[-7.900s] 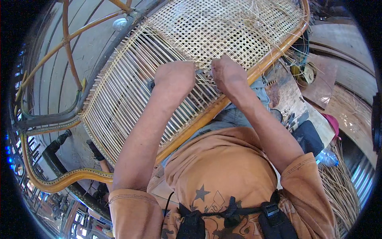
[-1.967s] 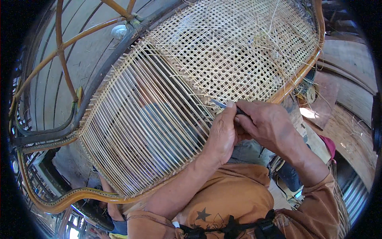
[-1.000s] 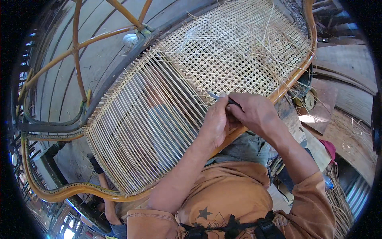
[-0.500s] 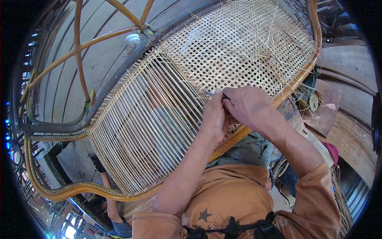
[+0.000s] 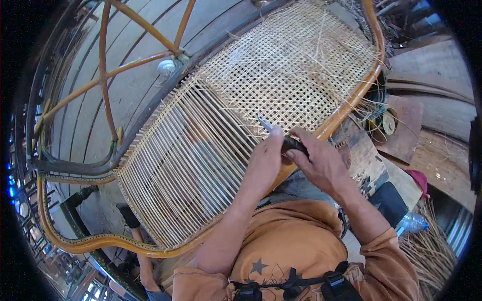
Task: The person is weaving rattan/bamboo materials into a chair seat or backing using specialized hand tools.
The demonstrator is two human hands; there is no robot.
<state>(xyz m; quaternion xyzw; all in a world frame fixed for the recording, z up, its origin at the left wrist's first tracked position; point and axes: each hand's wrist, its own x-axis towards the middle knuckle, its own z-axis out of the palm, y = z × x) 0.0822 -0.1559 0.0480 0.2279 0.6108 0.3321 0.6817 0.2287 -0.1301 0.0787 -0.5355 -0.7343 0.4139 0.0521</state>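
Note:
A knife (image 5: 291,145) with a dark handle and a short pointed blade lies across both my hands, its tip toward the upper left. My right hand (image 5: 324,163) is closed round the handle end. My left hand (image 5: 266,158) is closed at the blade's base, its thumb up against it; the fingers underneath are hidden. Both hands are above the near edge of a cane panel. Its right part is woven cane mesh (image 5: 296,75) with loose strand ends; the left part has parallel cane strands (image 5: 181,170). A glossy curved wooden frame (image 5: 346,108) surrounds the panel.
Other frame poles (image 5: 135,25) rise at the upper left. On the right are boards (image 5: 427,150), a round tin-like object (image 5: 389,121), a plastic bottle (image 5: 414,222) and a cane bundle (image 5: 427,251). Another person's arm (image 5: 145,268) shows at the lower left.
Both hands have drawn back toward me, the right one more. More of the knife's blade and handle now shows. The whole view has shifted a little.

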